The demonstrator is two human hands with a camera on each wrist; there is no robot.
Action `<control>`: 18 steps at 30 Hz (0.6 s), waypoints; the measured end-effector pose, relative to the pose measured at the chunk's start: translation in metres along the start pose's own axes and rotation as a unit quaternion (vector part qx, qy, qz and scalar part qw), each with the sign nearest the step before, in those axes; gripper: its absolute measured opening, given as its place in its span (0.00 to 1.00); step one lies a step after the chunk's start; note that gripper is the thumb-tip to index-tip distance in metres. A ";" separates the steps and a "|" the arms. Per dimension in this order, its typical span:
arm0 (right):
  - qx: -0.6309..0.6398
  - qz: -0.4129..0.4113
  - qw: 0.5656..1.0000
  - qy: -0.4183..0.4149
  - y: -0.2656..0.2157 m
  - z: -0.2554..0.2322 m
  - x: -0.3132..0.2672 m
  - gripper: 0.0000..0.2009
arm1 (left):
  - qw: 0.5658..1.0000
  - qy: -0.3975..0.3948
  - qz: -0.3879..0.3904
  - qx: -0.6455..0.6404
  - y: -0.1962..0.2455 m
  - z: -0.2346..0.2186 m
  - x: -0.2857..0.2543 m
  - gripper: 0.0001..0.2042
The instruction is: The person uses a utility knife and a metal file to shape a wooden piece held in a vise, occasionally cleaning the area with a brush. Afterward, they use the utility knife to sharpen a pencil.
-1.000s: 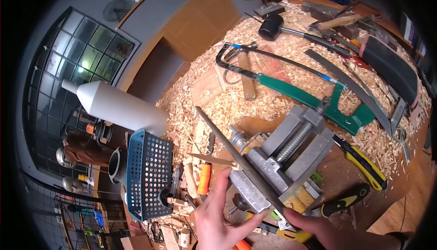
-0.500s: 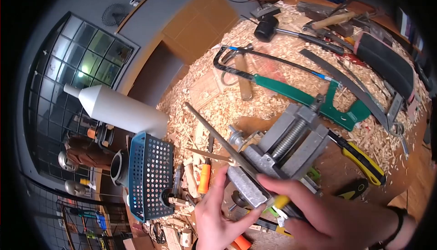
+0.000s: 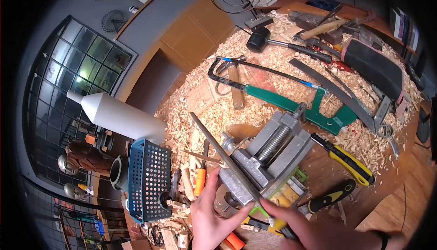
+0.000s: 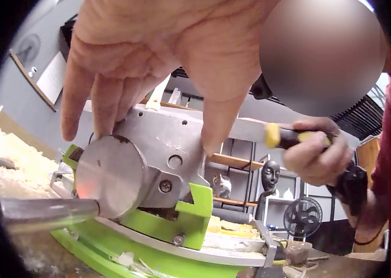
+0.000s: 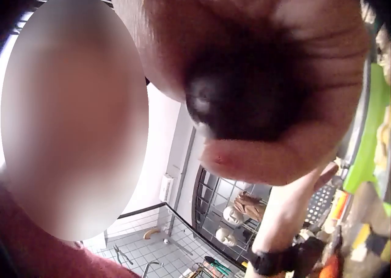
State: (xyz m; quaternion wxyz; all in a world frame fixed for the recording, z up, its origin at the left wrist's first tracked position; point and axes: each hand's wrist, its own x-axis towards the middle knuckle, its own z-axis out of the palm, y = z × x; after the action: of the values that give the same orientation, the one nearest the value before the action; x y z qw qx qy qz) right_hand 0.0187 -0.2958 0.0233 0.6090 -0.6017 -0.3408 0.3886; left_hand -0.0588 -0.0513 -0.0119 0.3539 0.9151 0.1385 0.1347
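A grey metal vise (image 3: 234, 187) has a thin pointed wooden piece (image 3: 203, 157) sticking out at its left end. Across the vise lies a long dark file (image 3: 208, 135). The right hand (image 3: 302, 227) grips the file's yellow-and-black handle (image 3: 276, 225); in the right wrist view, fingers of that hand (image 5: 293, 159) wrap the dark handle end (image 5: 238, 101). The left hand (image 3: 210, 218) touches the near jaw with thumb and fingers spread. In the left wrist view that hand (image 4: 165, 52) straddles the metal block (image 4: 171, 140), fingers mostly straight, while the file blade (image 4: 247, 130) passes beyond the thumb.
Wood shavings (image 3: 200, 99) cover the bench around a green hacksaw (image 3: 277, 99), a hammer (image 3: 235, 86) and a black mallet (image 3: 258, 39). Right of the vise lie a yellow utility knife (image 3: 350, 164) and another tool (image 3: 332, 195). A blue basket (image 3: 149, 181) stands left.
The right hand and file first moved forward across the vise, then came partly back towards the person. The left hand stays at the vise jaw. The head view has shifted slightly.
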 end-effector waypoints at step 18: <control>0.184 0.020 0.972 0.143 0.020 0.015 -0.129 0.31 | 0.980 -0.047 -0.011 -0.194 0.006 -0.017 0.048 0.16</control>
State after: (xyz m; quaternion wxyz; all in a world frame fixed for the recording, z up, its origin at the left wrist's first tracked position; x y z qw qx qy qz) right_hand -0.0560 -0.4032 0.0105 0.7437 -0.5358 -0.1606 0.3662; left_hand -0.0194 -0.0285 0.0109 0.5322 0.8328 0.1033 0.1119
